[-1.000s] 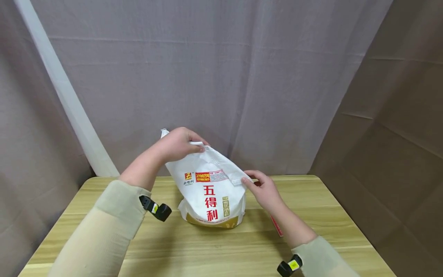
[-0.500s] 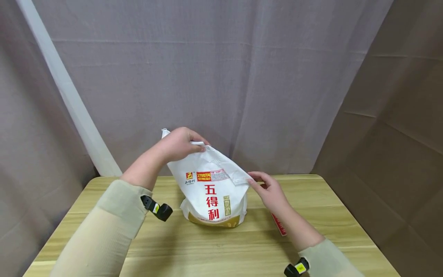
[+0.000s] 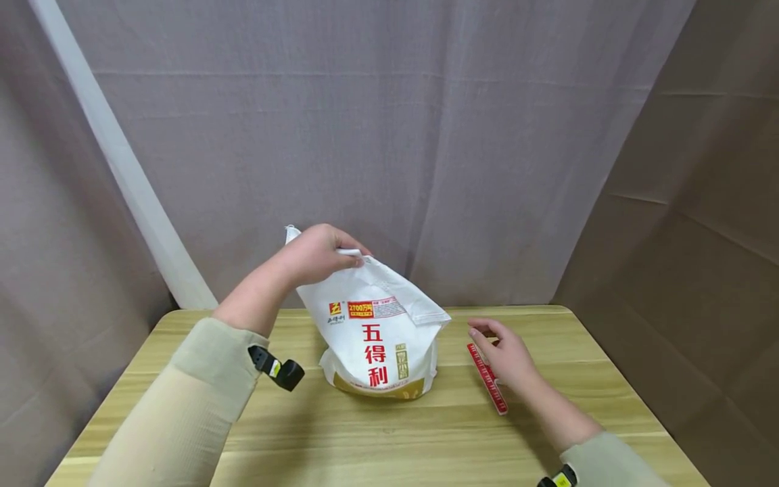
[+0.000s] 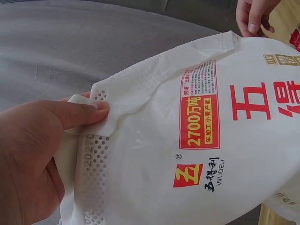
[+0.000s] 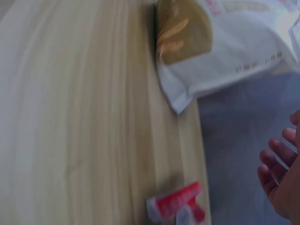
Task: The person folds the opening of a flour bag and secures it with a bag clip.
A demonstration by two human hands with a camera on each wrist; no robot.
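A white sack [image 3: 374, 331] with red characters and a gold base stands upright on the wooden table [image 3: 389, 433]. My left hand [image 3: 316, 253] grips its upper left corner, thumb pressed on the perforated edge [image 4: 101, 101]. My right hand [image 3: 505, 355] hovers just above the table to the right of the sack, fingers loosely curled, holding nothing, beside a red strip [image 3: 487, 377]. In the right wrist view the red strip [image 5: 176, 204] lies on the wood near the sack's gold base [image 5: 183, 33], with my fingers [image 5: 276, 164] at the frame's right edge.
Grey cloth [image 3: 365, 135] hangs behind the table and brown cloth [image 3: 700, 237] on the right. A white pole [image 3: 115, 169] leans at the back left. Bare tabletop lies in front of the sack.
My right hand has let go of the sack's right top corner and dropped down to the right, beside the red strip. My left hand keeps its hold.
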